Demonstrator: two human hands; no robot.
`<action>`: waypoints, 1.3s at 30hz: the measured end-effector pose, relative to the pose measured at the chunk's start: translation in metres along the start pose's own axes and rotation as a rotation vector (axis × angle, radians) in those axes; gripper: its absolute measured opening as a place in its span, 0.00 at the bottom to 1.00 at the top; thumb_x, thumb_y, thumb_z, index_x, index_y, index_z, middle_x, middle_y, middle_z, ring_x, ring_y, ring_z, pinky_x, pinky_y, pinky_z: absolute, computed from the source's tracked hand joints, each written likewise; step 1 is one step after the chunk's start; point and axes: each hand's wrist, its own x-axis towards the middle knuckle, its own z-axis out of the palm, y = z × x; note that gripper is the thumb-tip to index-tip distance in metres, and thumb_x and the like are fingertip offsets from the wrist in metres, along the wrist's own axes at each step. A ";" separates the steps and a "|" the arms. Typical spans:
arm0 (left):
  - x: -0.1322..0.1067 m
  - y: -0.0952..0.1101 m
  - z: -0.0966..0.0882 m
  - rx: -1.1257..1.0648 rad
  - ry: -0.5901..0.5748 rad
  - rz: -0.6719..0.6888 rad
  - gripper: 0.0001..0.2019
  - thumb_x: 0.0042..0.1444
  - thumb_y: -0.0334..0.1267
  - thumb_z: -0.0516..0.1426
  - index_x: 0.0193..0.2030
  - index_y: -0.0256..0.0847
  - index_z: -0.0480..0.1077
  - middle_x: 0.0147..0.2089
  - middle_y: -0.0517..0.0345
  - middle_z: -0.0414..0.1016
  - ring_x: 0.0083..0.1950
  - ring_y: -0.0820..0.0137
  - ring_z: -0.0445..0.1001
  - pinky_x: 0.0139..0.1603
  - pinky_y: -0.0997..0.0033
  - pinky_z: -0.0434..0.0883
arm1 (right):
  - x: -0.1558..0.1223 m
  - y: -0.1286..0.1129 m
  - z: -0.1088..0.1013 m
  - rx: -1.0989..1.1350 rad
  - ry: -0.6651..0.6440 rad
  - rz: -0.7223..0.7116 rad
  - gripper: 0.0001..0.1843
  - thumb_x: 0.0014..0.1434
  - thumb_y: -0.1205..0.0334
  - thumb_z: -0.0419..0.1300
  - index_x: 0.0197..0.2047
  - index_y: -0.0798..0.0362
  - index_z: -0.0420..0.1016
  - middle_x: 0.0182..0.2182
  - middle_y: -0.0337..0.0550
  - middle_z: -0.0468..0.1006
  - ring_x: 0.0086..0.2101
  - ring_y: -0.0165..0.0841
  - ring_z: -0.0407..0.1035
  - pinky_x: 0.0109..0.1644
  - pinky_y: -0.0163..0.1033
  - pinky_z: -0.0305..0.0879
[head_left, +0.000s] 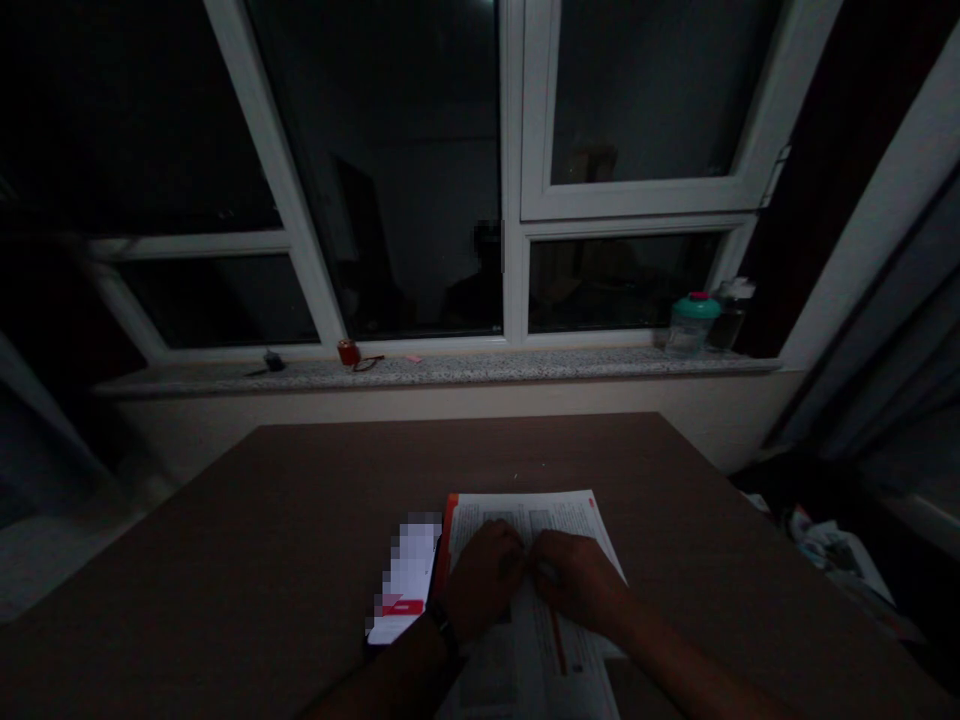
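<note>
A book or booklet of printed pages (525, 650) with a red-orange left edge lies on the brown table. Both hands are over its upper half, their fingertips meeting near the middle. My left hand (489, 565), with a dark band at the wrist, has its fingers curled in. My right hand (574, 572) is closed in a pinch facing it. Whatever is between the fingers is hidden in the dim light. Below my right hand a thin orange-brown strip (559, 642) shows on the page; I cannot tell whether it is a pencil or print. A lit phone (411, 575) is left of the book.
Beyond the brown table (300, 520) runs a speckled windowsill (465, 371). On it are a small red object (348, 352), a small dark object (273, 360) and a teal-lidded clear container (691, 322) beside a clear bottle (731, 315). Crumpled pale items (840, 560) lie right of the table.
</note>
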 end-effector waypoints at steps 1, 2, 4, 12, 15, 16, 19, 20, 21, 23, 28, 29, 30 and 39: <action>0.000 0.000 0.000 -0.001 0.005 0.002 0.05 0.60 0.30 0.53 0.33 0.42 0.67 0.41 0.55 0.71 0.44 0.63 0.69 0.48 0.64 0.67 | 0.000 0.001 0.000 0.046 0.018 0.024 0.10 0.55 0.69 0.57 0.39 0.49 0.75 0.37 0.40 0.79 0.39 0.34 0.73 0.43 0.34 0.64; 0.000 0.000 0.000 -0.002 0.008 0.007 0.05 0.60 0.31 0.53 0.33 0.42 0.67 0.40 0.55 0.71 0.44 0.64 0.69 0.47 0.64 0.67 | 0.000 0.001 -0.001 0.088 0.030 0.051 0.10 0.55 0.69 0.57 0.40 0.49 0.75 0.37 0.39 0.80 0.39 0.34 0.74 0.43 0.34 0.64; 0.000 0.000 0.000 -0.002 0.014 0.016 0.05 0.60 0.31 0.54 0.33 0.42 0.67 0.40 0.56 0.70 0.44 0.64 0.69 0.47 0.65 0.67 | 0.000 0.003 -0.001 0.146 0.036 0.099 0.10 0.55 0.67 0.58 0.40 0.49 0.75 0.38 0.38 0.81 0.39 0.34 0.74 0.43 0.34 0.65; -0.002 0.000 0.000 -0.014 0.006 0.055 0.05 0.59 0.28 0.55 0.33 0.41 0.67 0.40 0.56 0.70 0.44 0.64 0.68 0.47 0.65 0.66 | 0.003 0.011 0.000 0.190 0.019 0.055 0.09 0.51 0.70 0.60 0.34 0.50 0.78 0.33 0.38 0.79 0.36 0.33 0.73 0.41 0.34 0.64; -0.002 0.000 0.001 -0.015 -0.004 0.071 0.06 0.58 0.27 0.56 0.32 0.41 0.67 0.40 0.56 0.71 0.44 0.65 0.68 0.47 0.65 0.65 | 0.002 0.012 -0.001 0.182 0.010 0.028 0.08 0.50 0.71 0.60 0.33 0.50 0.78 0.32 0.38 0.77 0.35 0.32 0.72 0.38 0.33 0.63; -0.002 0.000 0.001 -0.017 -0.007 0.077 0.05 0.58 0.27 0.56 0.32 0.41 0.67 0.41 0.56 0.70 0.44 0.65 0.68 0.47 0.65 0.65 | 0.002 0.012 -0.001 0.173 0.000 0.021 0.08 0.50 0.70 0.61 0.33 0.50 0.78 0.32 0.37 0.76 0.35 0.32 0.72 0.38 0.32 0.62; -0.002 0.000 0.002 -0.012 -0.015 0.096 0.05 0.57 0.28 0.56 0.33 0.40 0.68 0.41 0.55 0.70 0.45 0.64 0.68 0.48 0.64 0.65 | 0.001 0.010 -0.003 0.140 -0.032 0.003 0.08 0.51 0.70 0.60 0.32 0.49 0.78 0.32 0.37 0.75 0.34 0.31 0.71 0.37 0.32 0.62; -0.002 0.000 0.002 -0.004 -0.019 0.098 0.05 0.57 0.28 0.56 0.32 0.40 0.67 0.41 0.55 0.70 0.45 0.64 0.68 0.48 0.64 0.65 | 0.000 0.009 -0.004 0.129 -0.040 -0.001 0.07 0.51 0.70 0.60 0.32 0.49 0.78 0.32 0.37 0.75 0.35 0.31 0.71 0.37 0.32 0.62; -0.002 0.000 0.002 0.004 -0.023 0.097 0.05 0.57 0.28 0.56 0.32 0.40 0.67 0.41 0.55 0.71 0.45 0.63 0.68 0.48 0.64 0.65 | 0.000 0.009 -0.004 0.117 -0.044 -0.001 0.07 0.51 0.69 0.60 0.33 0.49 0.78 0.32 0.37 0.75 0.35 0.31 0.71 0.37 0.32 0.62; -0.002 0.001 0.002 0.018 -0.024 0.091 0.05 0.57 0.28 0.56 0.32 0.41 0.67 0.41 0.54 0.71 0.45 0.63 0.68 0.47 0.64 0.65 | 0.001 0.008 -0.004 0.098 -0.053 0.002 0.06 0.51 0.68 0.60 0.33 0.49 0.77 0.32 0.37 0.76 0.35 0.32 0.71 0.38 0.32 0.62; -0.002 0.002 0.002 0.049 -0.033 0.087 0.04 0.57 0.30 0.56 0.32 0.41 0.68 0.41 0.53 0.71 0.45 0.62 0.68 0.47 0.63 0.65 | 0.002 0.007 -0.003 0.071 -0.043 -0.025 0.06 0.51 0.69 0.60 0.32 0.49 0.77 0.33 0.38 0.76 0.36 0.32 0.72 0.39 0.33 0.63; -0.002 0.002 0.002 0.059 -0.038 0.080 0.04 0.57 0.30 0.56 0.32 0.41 0.68 0.41 0.54 0.71 0.45 0.62 0.68 0.47 0.63 0.65 | 0.002 0.007 -0.003 0.058 -0.041 -0.036 0.07 0.52 0.68 0.60 0.33 0.49 0.78 0.34 0.38 0.76 0.36 0.33 0.72 0.39 0.33 0.63; -0.002 0.002 0.002 0.069 -0.045 0.073 0.04 0.57 0.30 0.56 0.32 0.41 0.68 0.41 0.54 0.71 0.44 0.62 0.68 0.47 0.63 0.65 | 0.002 0.006 -0.003 0.042 -0.044 -0.046 0.07 0.52 0.68 0.60 0.34 0.48 0.78 0.34 0.39 0.76 0.37 0.33 0.72 0.39 0.33 0.63; -0.002 0.000 0.002 0.085 -0.040 0.053 0.06 0.58 0.27 0.54 0.33 0.41 0.66 0.40 0.56 0.70 0.43 0.64 0.67 0.46 0.65 0.65 | 0.000 0.005 -0.007 -0.003 -0.040 -0.072 0.08 0.54 0.67 0.60 0.36 0.48 0.78 0.34 0.39 0.75 0.38 0.34 0.71 0.40 0.34 0.63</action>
